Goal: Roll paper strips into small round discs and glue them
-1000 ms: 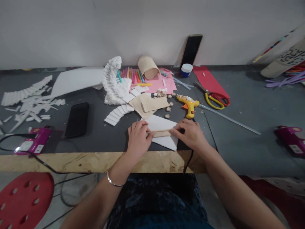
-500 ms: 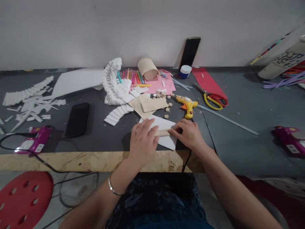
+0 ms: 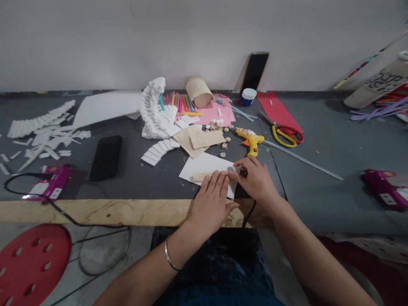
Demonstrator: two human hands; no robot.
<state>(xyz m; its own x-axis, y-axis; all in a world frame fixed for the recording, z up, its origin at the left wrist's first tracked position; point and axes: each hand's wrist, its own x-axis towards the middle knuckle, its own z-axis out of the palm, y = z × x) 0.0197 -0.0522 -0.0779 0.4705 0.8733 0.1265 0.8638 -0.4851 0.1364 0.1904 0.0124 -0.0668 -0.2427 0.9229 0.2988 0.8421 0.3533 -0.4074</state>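
Note:
A white sheet of card or foam board (image 3: pixel 204 163) lies near the table's front edge, with a narrow tan strip (image 3: pixel 198 176) across it. My left hand (image 3: pixel 211 200) lies flat on the strip, fingers stretched out, covering its middle and part of the board. At the strip's right end, my right hand (image 3: pixel 256 178) pinches it between thumb and fingers. Just beyond the right hand rests a yellow glue gun (image 3: pixel 252 142). Tan paper pieces (image 3: pixel 205 139) lie behind the board, beside several small round beige pieces (image 3: pixel 224 145).
Yellow-and-red scissors (image 3: pixel 285 135) lie on red paper (image 3: pixel 277 108) at the right. A black phone (image 3: pixel 106 157) and a purple power strip (image 3: pixel 57 182) with a black cable are left. Behind stand a white textured arch (image 3: pixel 154 112), a tipped beige cup (image 3: pixel 198 91) and a leaning phone (image 3: pixel 255 72).
My left hand has moved right and flattened onto the tan strip, uncovering its left end and the board's left corner. My right hand stays at the strip's right end.

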